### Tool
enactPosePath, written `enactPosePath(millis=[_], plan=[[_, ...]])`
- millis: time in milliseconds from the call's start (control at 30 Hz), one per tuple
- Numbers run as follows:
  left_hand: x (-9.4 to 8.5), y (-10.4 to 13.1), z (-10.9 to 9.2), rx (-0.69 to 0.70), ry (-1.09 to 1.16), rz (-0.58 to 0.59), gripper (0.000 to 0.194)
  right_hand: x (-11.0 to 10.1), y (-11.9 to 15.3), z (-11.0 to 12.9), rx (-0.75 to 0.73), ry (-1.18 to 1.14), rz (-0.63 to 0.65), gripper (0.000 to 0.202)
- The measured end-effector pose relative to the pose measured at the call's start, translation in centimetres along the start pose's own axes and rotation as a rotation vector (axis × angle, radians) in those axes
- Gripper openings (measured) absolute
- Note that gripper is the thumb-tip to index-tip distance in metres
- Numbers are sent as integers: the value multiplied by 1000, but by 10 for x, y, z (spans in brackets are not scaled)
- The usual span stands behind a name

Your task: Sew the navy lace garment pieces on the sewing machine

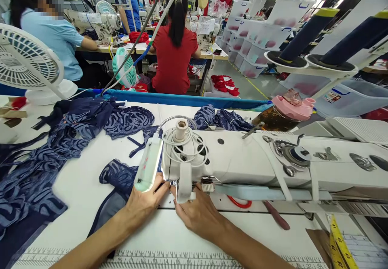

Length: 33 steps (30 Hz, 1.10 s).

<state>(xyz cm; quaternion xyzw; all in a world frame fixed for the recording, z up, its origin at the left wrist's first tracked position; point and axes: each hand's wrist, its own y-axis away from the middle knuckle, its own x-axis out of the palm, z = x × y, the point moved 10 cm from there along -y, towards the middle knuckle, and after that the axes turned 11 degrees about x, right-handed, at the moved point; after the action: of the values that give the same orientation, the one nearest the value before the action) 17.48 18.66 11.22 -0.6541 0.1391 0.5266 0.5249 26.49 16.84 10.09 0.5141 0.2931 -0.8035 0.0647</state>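
From the head camera, both hands meet under the head of a white sewing machine (pixel 242 164) that runs across the bench (pixel 81 184) from the middle to the right edge. The left hand (pixel 144 202) lies flat on a piece of dark blue lace fabric (pixel 119 178), its fingers stretched toward the needle area; whether they pinch the cloth cannot be told, since the machine's small lamp (pixel 148 166) hides the fingertips. The right hand (pixel 198 216) rests palm down on the bench just right of the needle, fingers pointing up under the machine head, their tips hidden as well, so its grip cannot be told either.

The fabric is navy with a paler swirling lace pattern and a plain, sheer panel toward the near edge. It lies on the bench directly left of the needle, partly under the left hand and the lamp.

The bench is white, with a printed ruler (pixel 169 259) along its near edge. More pieces of the same blue lace are heaped on the left (pixel 39 151) and behind the machine (pixel 218 119). A red-handled tool (pixel 275 216) lies under the machine arm, and a yellow tape (pixel 339 240) shows at the lower right. A white fan (pixel 27 60) stands at the far left, and a bottle with a pink cap (pixel 285 113) behind the machine. Two dark thread cones (pixel 306 34) sit on a stand at the right.

Beyond is a lit workshop: a person in a red top (pixel 174 56) and a person in a light blue top (pixel 54 38) sit at other machines, with stacked clear plastic boxes (pixel 257 38) along the aisle.
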Motion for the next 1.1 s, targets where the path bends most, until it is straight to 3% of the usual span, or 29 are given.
enactPosePath(millis=[200, 367, 500, 667, 833, 1100], plan=[[6, -1, 7, -53, 61, 44, 25, 4, -3, -8, 57, -2, 5, 23], [1, -3, 17, -162, 97, 43, 12, 1, -5, -4, 23, 3, -13, 25], [-3, -8, 19, -134, 167, 18, 15, 3, -7, -4, 30, 17, 20, 26], [4, -5, 21, -130, 212, 65, 17, 7, -3, 0, -23, 35, 16, 32], [2, -3, 21, -81, 292, -6, 15, 10, -3, 0, -25, 46, 19, 35], [12, -1, 26, -129, 328, 97, 18, 5, -2, -1, -24, 8, 12, 33]])
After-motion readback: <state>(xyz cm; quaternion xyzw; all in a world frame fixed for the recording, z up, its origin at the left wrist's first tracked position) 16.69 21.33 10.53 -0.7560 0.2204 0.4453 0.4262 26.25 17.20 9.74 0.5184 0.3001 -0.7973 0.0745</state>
